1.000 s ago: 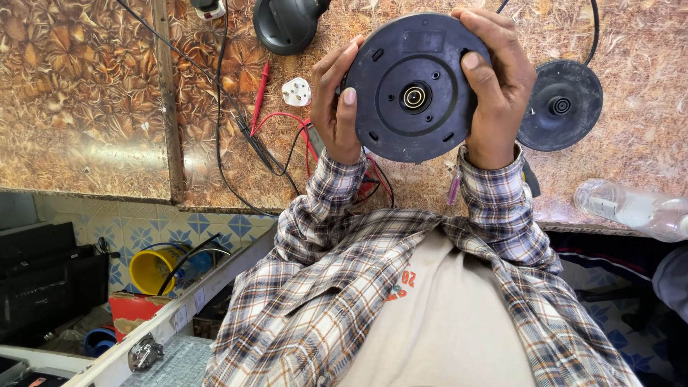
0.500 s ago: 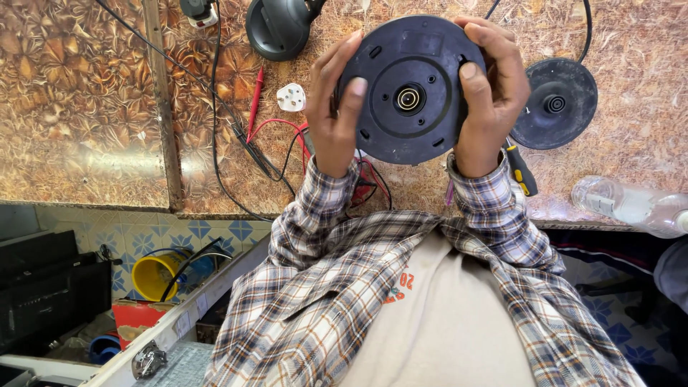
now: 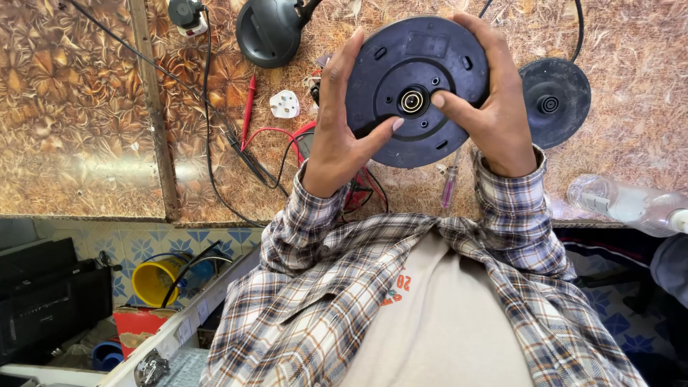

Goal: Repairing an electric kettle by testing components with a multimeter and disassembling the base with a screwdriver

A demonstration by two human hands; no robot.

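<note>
Upper centre of the frame: a round dark plastic base plate [image 3: 416, 89] with a brass-ringed centre socket, held up off the worktop [image 3: 86, 107] — both hands clamped on it. Left hand [image 3: 344, 136] grasps the plate's left edge, thumb lying across its face. Right hand [image 3: 494, 107] grasps the right edge, thumb pressed beside the socket. A second, smaller black disc [image 3: 555, 100] lies at upper right. White plug [image 3: 284, 104] and red probe [image 3: 248, 107] lie left of the hands — clear plastic bottle [image 3: 631, 204] at right edge.
</note>
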